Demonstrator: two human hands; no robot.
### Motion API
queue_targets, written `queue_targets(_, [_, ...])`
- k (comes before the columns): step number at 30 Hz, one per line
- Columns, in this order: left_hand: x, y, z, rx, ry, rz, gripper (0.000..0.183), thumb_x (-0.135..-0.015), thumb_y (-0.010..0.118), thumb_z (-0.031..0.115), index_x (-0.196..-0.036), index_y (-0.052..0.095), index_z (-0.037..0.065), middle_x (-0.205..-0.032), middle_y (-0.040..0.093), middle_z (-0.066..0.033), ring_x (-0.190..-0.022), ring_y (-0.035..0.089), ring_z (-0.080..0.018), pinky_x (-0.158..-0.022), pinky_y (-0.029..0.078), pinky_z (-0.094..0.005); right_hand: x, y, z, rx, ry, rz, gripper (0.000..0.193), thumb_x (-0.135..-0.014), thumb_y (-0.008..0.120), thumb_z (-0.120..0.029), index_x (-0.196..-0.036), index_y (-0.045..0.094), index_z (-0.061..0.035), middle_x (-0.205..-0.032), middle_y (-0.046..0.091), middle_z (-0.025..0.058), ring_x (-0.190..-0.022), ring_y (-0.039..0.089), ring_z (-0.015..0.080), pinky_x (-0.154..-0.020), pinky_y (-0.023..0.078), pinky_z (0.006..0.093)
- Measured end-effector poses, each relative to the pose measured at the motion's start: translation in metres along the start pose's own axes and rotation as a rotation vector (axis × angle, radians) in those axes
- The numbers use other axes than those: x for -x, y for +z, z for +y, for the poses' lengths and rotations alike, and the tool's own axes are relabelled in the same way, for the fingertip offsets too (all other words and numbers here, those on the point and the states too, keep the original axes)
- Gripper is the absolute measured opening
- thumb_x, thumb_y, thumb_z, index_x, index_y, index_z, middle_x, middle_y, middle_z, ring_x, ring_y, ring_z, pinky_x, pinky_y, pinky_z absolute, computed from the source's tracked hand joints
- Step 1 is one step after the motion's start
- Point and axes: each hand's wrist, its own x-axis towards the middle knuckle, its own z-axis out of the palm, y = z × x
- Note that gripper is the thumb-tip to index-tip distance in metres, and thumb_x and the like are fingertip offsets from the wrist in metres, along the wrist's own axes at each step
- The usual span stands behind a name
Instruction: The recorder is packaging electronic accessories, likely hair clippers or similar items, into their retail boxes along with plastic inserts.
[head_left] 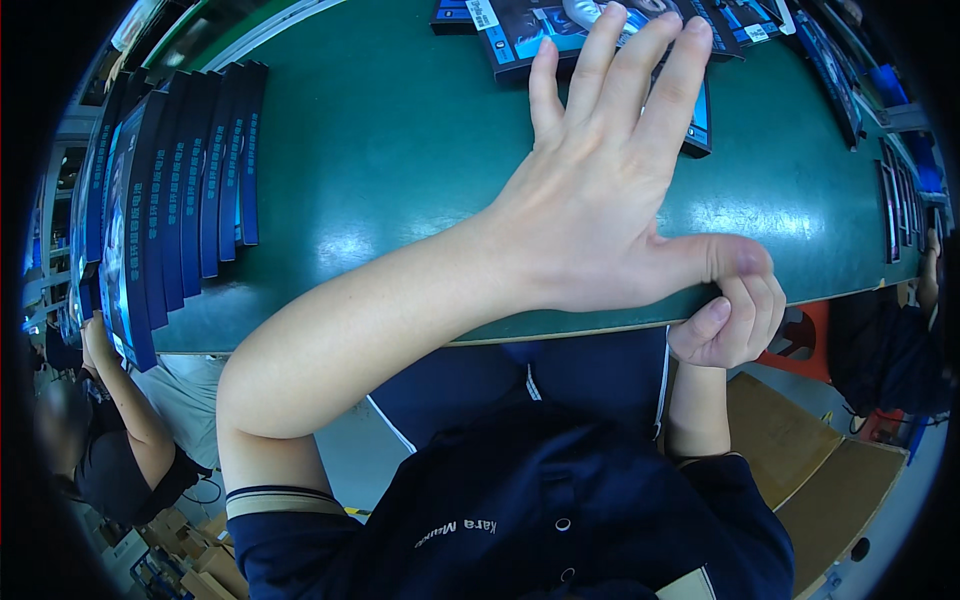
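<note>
The left hand point(592, 205) spreads wide, holding nothing, its fingertips overlapping flat, glossy printed boxes point(532, 42) at one o'clock on the smooth green bench point(390, 150). The right hand point(738, 322), three o'clock, curls shut beside the left thumb. Slim dark boxes point(178, 195) stand at ten.

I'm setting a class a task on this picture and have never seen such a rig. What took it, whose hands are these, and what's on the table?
There is no robot here. A wide fisheye camera on a person's head looks down, which is why edges bend. The hands are that person's own. The left hand is spread, back toward us, its fingers overlapping flat boxes in view; contact is unclear. The right hand is curled at the left thumb. Neither is seen holding a box. On the green table, a row of upright boxes stands at left. Another person is at the left edge.
</note>
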Motion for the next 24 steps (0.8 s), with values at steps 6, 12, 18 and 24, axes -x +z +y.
queue_targets(6, [0.0, 0.01, 0.002, 0.014, 0.0, -0.001, 0.104, -0.058, 0.09, 0.042, -0.135, 0.039, -0.005, -0.114, 0.054, -0.0265, -0.103, 0.055, -0.0381, -0.094, 0.043, -0.0388, -0.001, -0.002, 0.001, -0.015, -0.009, -0.038, 0.024, -0.086, 0.047, -0.015, -0.086, 0.065, 0.0006, -0.087, 0.069, 0.0147, -0.08, 0.065, 0.0284, -0.074, 0.053, 0.0352])
queue_targets(12, [-0.002, 0.011, -0.002, 0.018, -0.002, 0.001, 0.102, -0.059, 0.09, 0.041, -0.134, 0.04, -0.006, -0.115, 0.055, -0.0269, -0.103, 0.056, -0.0379, -0.094, 0.043, -0.0383, -0.004, -0.001, 0.0, -0.005, -0.017, -0.009, 0.025, -0.088, 0.048, -0.018, -0.085, 0.065, 0.0001, -0.087, 0.07, 0.0144, -0.08, 0.065, 0.0285, -0.073, 0.053, 0.0352])
queue_targets(18, [-0.001, 0.015, -0.003, 0.032, -0.005, 0.006, 0.1, -0.06, 0.09, 0.041, -0.134, 0.041, -0.006, -0.116, 0.055, -0.0274, -0.102, 0.056, -0.0377, -0.094, 0.044, -0.0379, -0.001, -0.002, 0.001, 0.004, -0.013, -0.027, 0.029, -0.09, 0.048, -0.023, -0.085, 0.066, -0.0006, -0.087, 0.07, 0.0135, -0.079, 0.065, 0.0282, -0.072, 0.054, 0.0347])
queue_targets(24, [-0.001, 0.017, -0.004, 0.044, -0.009, 0.009, 0.097, -0.061, 0.089, 0.04, -0.133, 0.042, -0.007, -0.116, 0.056, -0.0278, -0.102, 0.057, -0.0375, -0.094, 0.044, -0.0375, 0.0, -0.004, 0.001, 0.014, -0.003, -0.071, 0.041, -0.094, 0.04, -0.027, -0.086, 0.065, 0.0048, -0.085, 0.069, 0.0178, -0.079, 0.065, 0.0335, -0.072, 0.053, 0.039])
